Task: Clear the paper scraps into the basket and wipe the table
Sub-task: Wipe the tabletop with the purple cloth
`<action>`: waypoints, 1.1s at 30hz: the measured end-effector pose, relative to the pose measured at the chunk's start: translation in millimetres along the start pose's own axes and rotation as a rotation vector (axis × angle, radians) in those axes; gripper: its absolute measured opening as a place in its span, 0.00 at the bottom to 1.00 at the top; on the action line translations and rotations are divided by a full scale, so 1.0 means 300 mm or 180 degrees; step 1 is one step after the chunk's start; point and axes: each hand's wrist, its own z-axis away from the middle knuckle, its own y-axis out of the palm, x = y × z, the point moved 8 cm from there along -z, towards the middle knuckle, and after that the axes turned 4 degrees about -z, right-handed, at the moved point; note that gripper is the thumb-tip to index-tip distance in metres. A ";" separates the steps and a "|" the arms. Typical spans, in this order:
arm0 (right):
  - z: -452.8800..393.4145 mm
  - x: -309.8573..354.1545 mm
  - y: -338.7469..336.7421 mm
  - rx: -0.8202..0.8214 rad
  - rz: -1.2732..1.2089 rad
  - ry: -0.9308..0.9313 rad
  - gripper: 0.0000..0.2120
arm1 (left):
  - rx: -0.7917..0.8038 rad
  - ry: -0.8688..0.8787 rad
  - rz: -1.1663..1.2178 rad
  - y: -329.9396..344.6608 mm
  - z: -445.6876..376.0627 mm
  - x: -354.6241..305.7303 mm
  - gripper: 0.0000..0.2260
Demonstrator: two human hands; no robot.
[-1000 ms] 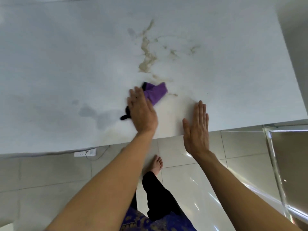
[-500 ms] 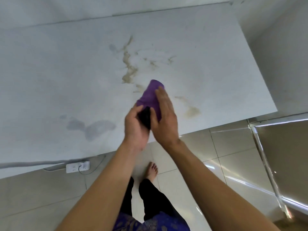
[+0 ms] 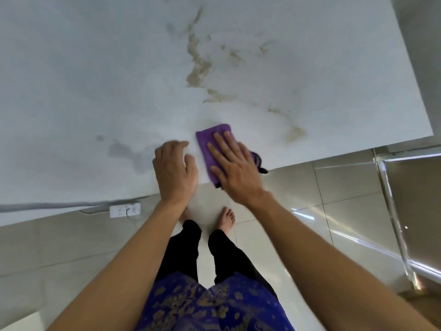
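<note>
1. Our left hand rests on the bare tabletop near its front edge, just left of the cloth; its fingers curl loosely downward and hold nothing, though their tips are blurred.
2. The purple cloth lies folded on the tabletop, its long axis running from the front edge away from us, tilted slightly left.
3. Our right hand lies flat on the cloth with straight, spread fingers pressing it down, not gripping it.
4. The brown stains lie beyond the right hand's fingertips, one smear off to the right; we judge the right hand, already on the cloth, is the one to push forward.
5. We see no paper scraps or basket here.
</note>
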 end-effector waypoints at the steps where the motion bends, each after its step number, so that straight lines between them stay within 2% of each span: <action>1: 0.013 -0.053 -0.020 0.0005 0.0122 -0.0068 0.26 | 0.0014 0.0165 -0.0276 0.024 -0.017 -0.010 0.19; 3: 0.035 -0.198 -0.075 -0.0110 0.0129 -0.0020 0.24 | 0.0470 0.0290 -0.0698 0.107 -0.036 -0.022 0.23; 5: 0.028 -0.371 -0.184 -0.0604 -0.0111 0.0364 0.21 | 0.0818 0.0405 -0.0992 0.183 -0.033 -0.020 0.27; 7: 0.007 -0.498 -0.279 -0.0801 -0.0378 0.1057 0.19 | 0.0877 0.0475 -0.1113 0.204 -0.030 -0.009 0.28; 9: -0.024 -0.494 -0.338 -0.0949 -0.0316 0.1301 0.18 | 0.0893 0.0502 -0.1052 0.193 -0.034 0.002 0.27; 12: -0.055 -0.265 -0.323 -0.1303 -0.0295 0.0525 0.18 | 0.0749 0.0598 -0.0841 0.149 -0.054 0.017 0.24; 14: -0.046 -0.089 -0.204 -0.0988 -0.0374 0.0074 0.20 | 0.0535 0.0748 -0.0689 0.107 -0.069 0.024 0.22; 16: -0.017 0.038 -0.090 -0.0456 -0.0324 -0.0153 0.24 | 0.0392 0.0924 -0.0722 0.076 -0.083 0.034 0.22; 18: 0.002 0.038 -0.029 -0.0127 -0.0062 -0.0313 0.25 | 0.0337 0.0948 -0.0893 0.062 -0.102 0.067 0.22; 20: -0.015 -0.062 -0.040 -0.0148 0.0043 -0.0335 0.25 | 0.0323 0.0790 -0.1064 0.062 -0.126 0.124 0.24; 22: -0.042 -0.224 -0.103 -0.0541 -0.0103 0.0035 0.25 | 0.0337 0.0674 -0.1171 0.075 -0.138 0.178 0.26; 24: -0.055 -0.374 -0.194 -0.0911 -0.0286 0.0679 0.25 | 0.0320 0.0742 -0.1249 0.085 -0.138 0.202 0.27; 26: -0.064 -0.423 -0.247 -0.1053 -0.0428 0.1297 0.22 | 0.0231 0.0806 -0.1270 0.088 -0.137 0.196 0.26; 27: -0.075 -0.382 -0.252 -0.1123 -0.0422 0.1410 0.21 | 0.0173 0.0785 -0.1217 0.084 -0.140 0.193 0.26; 29: -0.109 -0.187 -0.202 -0.1166 -0.0392 0.1053 0.21 | 0.0022 0.0696 -0.0996 0.058 -0.158 0.195 0.24; 33: -0.207 0.285 0.068 -0.0325 -0.0441 -0.0251 0.25 | -0.0278 0.0718 -0.0691 -0.006 -0.249 0.270 0.25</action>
